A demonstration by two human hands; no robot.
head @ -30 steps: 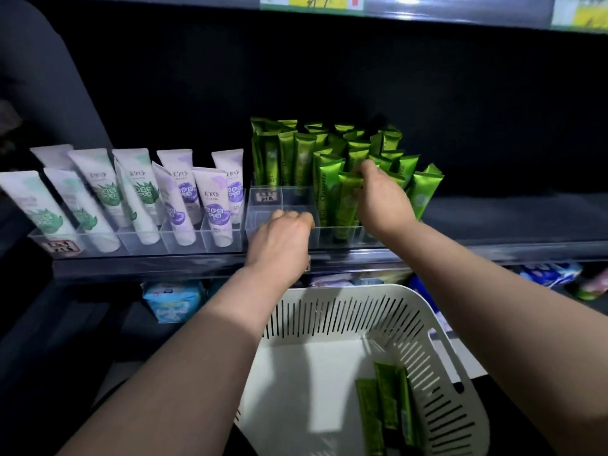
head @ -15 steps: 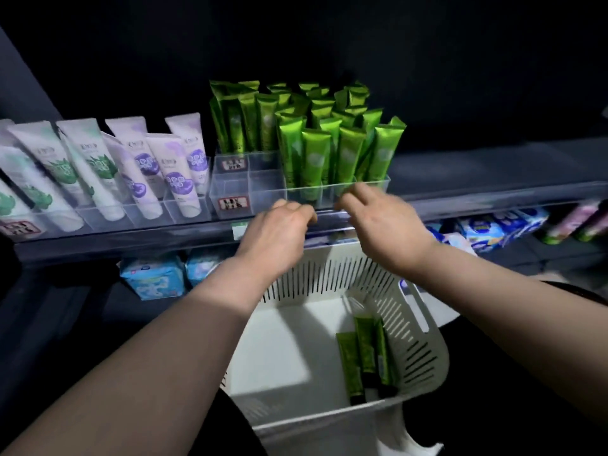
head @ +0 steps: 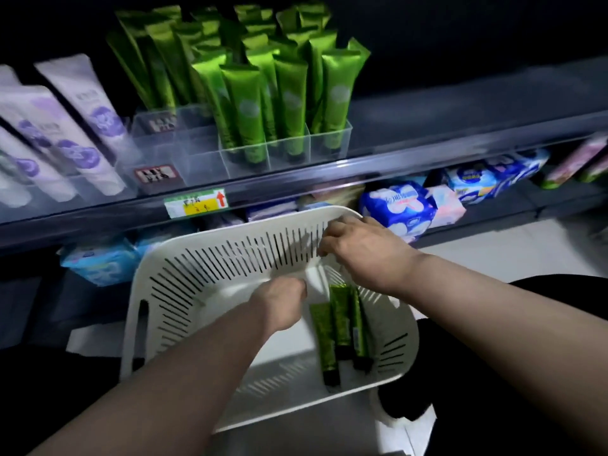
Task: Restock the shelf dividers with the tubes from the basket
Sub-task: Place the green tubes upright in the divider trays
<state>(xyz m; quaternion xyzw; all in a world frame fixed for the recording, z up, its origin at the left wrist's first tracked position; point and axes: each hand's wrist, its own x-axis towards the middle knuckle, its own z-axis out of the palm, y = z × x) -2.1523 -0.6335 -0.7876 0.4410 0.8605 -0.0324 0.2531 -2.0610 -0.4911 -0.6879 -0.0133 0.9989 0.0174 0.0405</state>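
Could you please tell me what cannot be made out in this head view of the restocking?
- Price tag on the shelf edge: print blurred, unreadable.
- Left hand: fingers curl away from the camera, so an open or closed grip is unclear.
- Green tubes in the basket: overlapping and dark, exact count unsure.
- Purple tubes: row cut off by the left edge.
- Basket: near rim hidden behind the forearms.

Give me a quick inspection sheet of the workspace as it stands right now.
Surface: dark shelf, clear dividers along its front edge.
Job's things: green tubes upright in right dividers; slots left of them empty; a few green tubes lying in white basket.
Clutter: purple-print tubes at left; wrapped packs on lower shelf.
Hands: left hand low in basket; right hand over far rim; neither grip visibly holds a tube.
Cables: nothing seen.
Surroundings: yellow price label; dim lighting.
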